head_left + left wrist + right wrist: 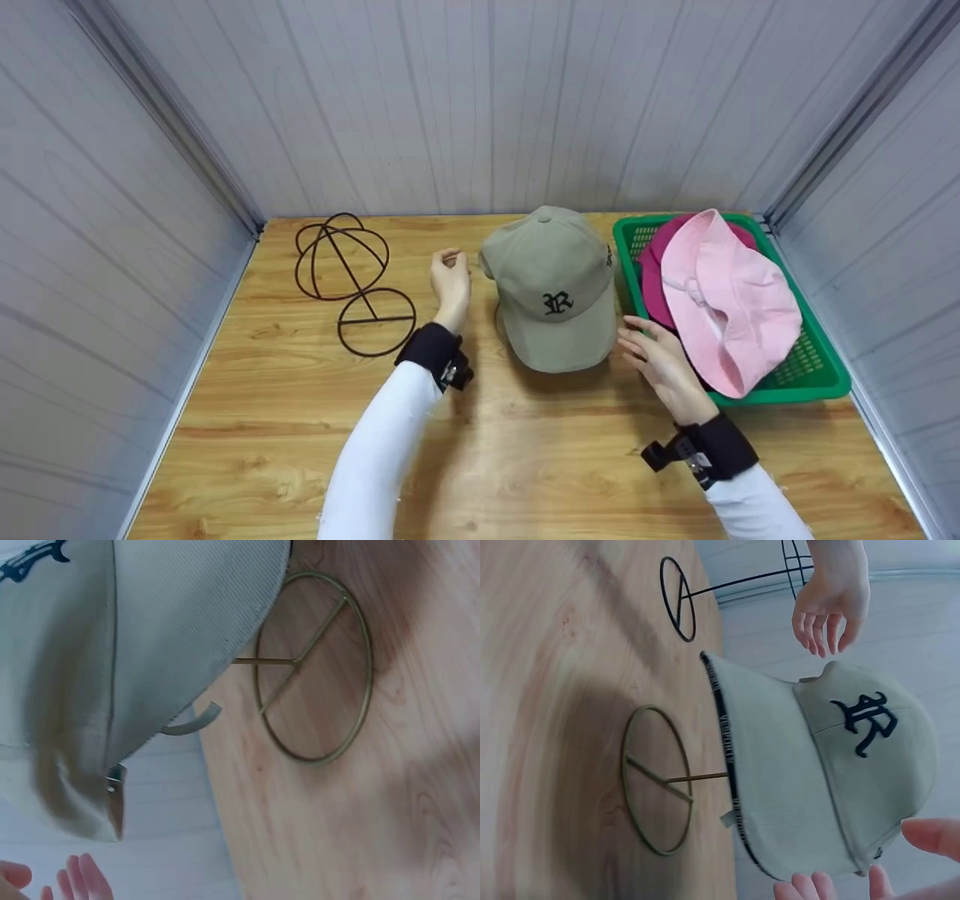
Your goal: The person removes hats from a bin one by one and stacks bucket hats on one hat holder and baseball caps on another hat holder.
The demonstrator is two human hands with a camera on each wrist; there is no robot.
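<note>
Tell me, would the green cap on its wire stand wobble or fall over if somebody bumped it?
Probably it would wobble. The cap sits high on one thin rod above a wire stand with a flat ring base, so it looks top-heavy. The ring is fairly wide, which may stop a gentle bump from tipping it. The cloth cap itself looks light and soft, so it could slide off.

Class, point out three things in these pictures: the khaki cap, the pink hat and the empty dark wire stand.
khaki cap point(551, 289), head view, front panel above the letter.
pink hat point(731, 307), head view, middle of the crown.
dark wire stand point(375, 321), head view, base ring's crossbar.
</note>
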